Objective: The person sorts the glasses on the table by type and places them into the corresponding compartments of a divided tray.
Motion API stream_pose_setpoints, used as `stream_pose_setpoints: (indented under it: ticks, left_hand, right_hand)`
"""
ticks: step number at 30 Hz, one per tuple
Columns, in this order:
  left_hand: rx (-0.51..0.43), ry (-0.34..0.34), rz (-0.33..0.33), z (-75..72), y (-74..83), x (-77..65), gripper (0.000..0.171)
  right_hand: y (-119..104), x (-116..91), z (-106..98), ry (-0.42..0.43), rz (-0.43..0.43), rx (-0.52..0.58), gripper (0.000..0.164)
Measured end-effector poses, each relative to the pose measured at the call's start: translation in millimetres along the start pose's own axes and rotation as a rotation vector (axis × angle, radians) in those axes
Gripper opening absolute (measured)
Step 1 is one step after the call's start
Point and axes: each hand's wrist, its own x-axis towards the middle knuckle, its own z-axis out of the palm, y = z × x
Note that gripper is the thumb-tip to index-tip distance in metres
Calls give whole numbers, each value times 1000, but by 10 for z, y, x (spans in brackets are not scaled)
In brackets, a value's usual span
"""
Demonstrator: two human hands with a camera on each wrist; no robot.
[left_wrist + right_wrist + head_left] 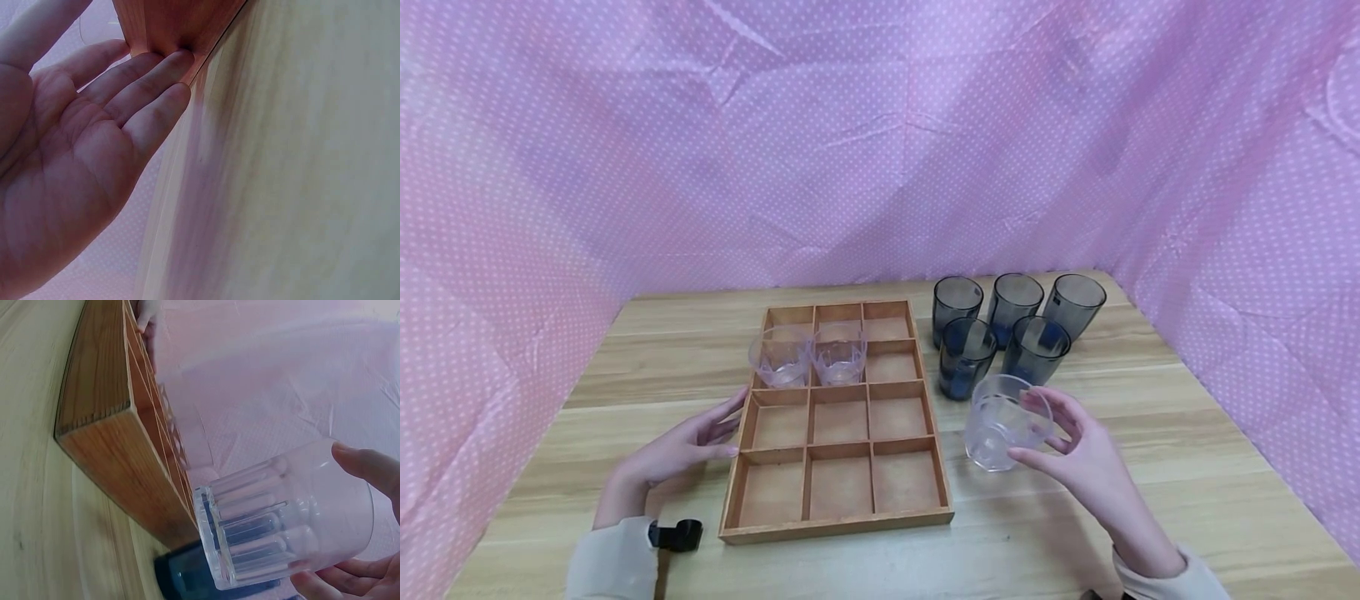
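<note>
My right hand (1082, 446) holds a clear glass (988, 442) between thumb and fingers, to the right of a wooden compartment tray (838, 527). In the right wrist view the glass (269, 519) shows a thick fluted base, and the thumb presses its side close to the rim. My left hand (681, 446) is at the tray's left side; in the left wrist view its extended fingers (153, 81) touch the outer wall. Two more clear glasses stand upright in the tray: one glass (780, 367) in the left compartment of the second row from the back, another glass (839, 362) in the middle one.
Several smoky grey tumblers (967, 367) stand in a cluster right of the tray's back half, just behind the held glass. Pink dotted cloth (880, 167) hangs around the back and sides of the wood-grain table (1150, 467). A black strap (676, 535) is on the left wrist.
</note>
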Motion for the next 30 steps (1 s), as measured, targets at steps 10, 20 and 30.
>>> stream_pose_setpoints:
  ticks: [10, 20, 30]
  left_hand:
    - [0, -2, 11, 5, -28, -16, 83]
    - [2, -3, 1, 19, -35, -12, 83]
    - [-14, -5, -1, -2, -1, -7, 86]
  right_hand:
    - [-85, 44, 195, -54, -8, 8, 74]
    - [-98, 139, 377, -70, 25, 8, 74]
    - [-157, 277, 517, -71, 12, 28, 72]
